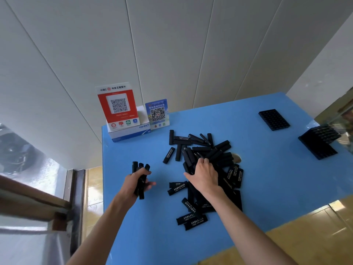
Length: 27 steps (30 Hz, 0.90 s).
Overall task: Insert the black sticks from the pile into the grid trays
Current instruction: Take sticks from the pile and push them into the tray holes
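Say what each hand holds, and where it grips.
Left hand grips a bundle of black sticks around their middles. Right hand reaches into the pile; its grip cannot be told.

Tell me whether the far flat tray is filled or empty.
Empty. The far tray lies flat on the blue table with its grid holes showing and no sticks standing in it.

A blue table [267, 178] stood against a wall of pale vertical panels [172, 44]. Yellowish floor tiles [94, 188] showed beside and below it. At the left ran a brown window frame [34, 196] with wet-looking glass [28, 153] (daylight came through it, soft and even).
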{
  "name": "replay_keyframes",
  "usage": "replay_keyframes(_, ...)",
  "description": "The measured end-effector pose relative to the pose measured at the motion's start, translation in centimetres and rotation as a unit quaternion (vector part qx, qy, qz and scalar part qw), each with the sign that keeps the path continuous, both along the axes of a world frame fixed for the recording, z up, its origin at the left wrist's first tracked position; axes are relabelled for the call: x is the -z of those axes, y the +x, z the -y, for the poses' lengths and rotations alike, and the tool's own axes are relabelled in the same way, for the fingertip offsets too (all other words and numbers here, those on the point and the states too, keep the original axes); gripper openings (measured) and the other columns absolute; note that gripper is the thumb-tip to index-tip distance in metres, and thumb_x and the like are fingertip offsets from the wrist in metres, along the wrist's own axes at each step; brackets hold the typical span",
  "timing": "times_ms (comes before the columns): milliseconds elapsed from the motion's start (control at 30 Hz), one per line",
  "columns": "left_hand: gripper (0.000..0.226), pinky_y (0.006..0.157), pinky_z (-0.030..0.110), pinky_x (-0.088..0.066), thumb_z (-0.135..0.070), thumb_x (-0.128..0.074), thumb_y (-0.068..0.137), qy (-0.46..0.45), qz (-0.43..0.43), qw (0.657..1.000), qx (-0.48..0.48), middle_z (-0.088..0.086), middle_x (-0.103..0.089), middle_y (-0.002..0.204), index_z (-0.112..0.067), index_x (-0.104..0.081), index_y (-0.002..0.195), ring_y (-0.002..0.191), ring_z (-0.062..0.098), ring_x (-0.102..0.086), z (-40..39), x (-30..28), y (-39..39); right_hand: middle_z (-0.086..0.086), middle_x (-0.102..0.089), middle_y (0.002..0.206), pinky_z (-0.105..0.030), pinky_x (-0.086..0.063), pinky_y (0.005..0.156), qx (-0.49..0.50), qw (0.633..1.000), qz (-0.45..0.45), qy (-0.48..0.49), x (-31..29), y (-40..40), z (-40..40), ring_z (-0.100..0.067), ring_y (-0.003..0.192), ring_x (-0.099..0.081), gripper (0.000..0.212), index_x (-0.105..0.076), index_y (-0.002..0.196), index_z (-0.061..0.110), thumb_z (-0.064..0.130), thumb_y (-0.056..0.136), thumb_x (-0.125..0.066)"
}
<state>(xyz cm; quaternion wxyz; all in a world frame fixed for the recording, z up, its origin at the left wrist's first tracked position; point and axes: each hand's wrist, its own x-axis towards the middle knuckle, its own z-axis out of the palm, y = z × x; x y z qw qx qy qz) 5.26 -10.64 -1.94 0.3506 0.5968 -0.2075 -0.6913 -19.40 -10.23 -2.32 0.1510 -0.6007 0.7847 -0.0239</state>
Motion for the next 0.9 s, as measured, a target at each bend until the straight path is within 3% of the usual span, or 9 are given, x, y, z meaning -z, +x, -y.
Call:
replay_keyframes(67, 0.011, 0.051, 0.027, -0.055, -0.006, -0.064, 0.090, -0.003, -0.012, 1.000, -0.015, 0.010, -0.055, 0.067, 0.001, -0.058, 0.097, 0.076, 0.035, -0.071, -0.9, -0.2, 0.5, -0.012, -0.049, 0.131, -0.032, -0.055, 0.080, 0.003, 1.000, -0.016, 0.011, 0.6, 0.9, 0.1, -0.023, 0.114, -0.056, 0.075, -0.042, 0.134, 0.003, 0.056, 0.087, -0.068)
replay_keyframes(200, 0.012, 0.047, 0.027, -0.048, -0.004, -0.061, 0.091, -0.016, 0.003, 1.000, -0.020, 0.015, -0.067, 0.081, 0.002, -0.057, 0.101, 0.061, 0.027, -0.064, -2.0, -0.2, 1.5, -0.013, -0.051, 0.128, -0.032, -0.055, 0.078, -0.022, 0.999, -0.034, 0.034, 1.6, 2.1, 0.2, -0.023, 0.111, -0.057, 0.061, -0.045, 0.129, 0.003, 0.045, 0.091, -0.066)
replay_keyframes(333, 0.011, 0.044, 0.026, -0.044, -0.004, -0.062, 0.091, -0.024, 0.016, 0.999, -0.022, 0.013, -0.066, 0.078, 0.001, -0.057, 0.099, 0.053, 0.023, -0.054, -2.3, -0.3, 1.7, -0.012, -0.049, 0.126, -0.033, -0.051, 0.079, -0.071, 0.995, -0.063, 0.035, 2.1, 2.0, 0.3, -0.024, 0.111, -0.054, 0.053, -0.046, 0.124, 0.004, 0.045, 0.093, -0.059)
replay_keyframes(467, 0.010, 0.044, 0.027, -0.043, -0.004, -0.064, 0.090, -0.028, 0.020, 0.999, -0.018, 0.012, -0.066, 0.075, 0.001, -0.058, 0.097, 0.052, 0.023, -0.054, -2.6, -0.4, 1.4, -0.011, -0.050, 0.122, -0.037, -0.047, 0.089, -0.103, 0.990, -0.097, 0.026, 2.6, 1.9, 0.4, -0.025, 0.110, -0.053, 0.045, -0.045, 0.118, 0.007, 0.043, 0.093, -0.052)
replay_keyframes(633, 0.012, 0.045, 0.028, -0.044, -0.005, -0.064, 0.091, -0.037, 0.013, 0.999, -0.010, 0.013, -0.065, 0.077, 0.000, -0.057, 0.099, 0.054, 0.023, -0.054, -3.0, -0.7, 1.2, -0.011, -0.063, 0.114, -0.037, -0.045, 0.089, -0.119, 0.983, -0.139, 0.008, 2.5, 1.9, 0.8, -0.026, 0.101, -0.062, 0.035, -0.047, 0.117, 0.008, 0.034, 0.095, -0.052)
replay_keyframes(900, 0.011, 0.045, 0.028, -0.044, -0.004, -0.065, 0.089, -0.040, 0.018, 0.999, -0.016, 0.013, -0.066, 0.076, 0.000, -0.057, 0.097, 0.054, 0.024, -0.055, -3.6, -1.0, 1.3, -0.012, -0.062, 0.122, -0.040, -0.046, 0.096, -0.120, 0.984, -0.107, 0.075, 2.0, 1.9, 1.9, -0.029, 0.116, -0.057, 0.051, -0.050, 0.126, 0.003, 0.036, 0.090, -0.064)
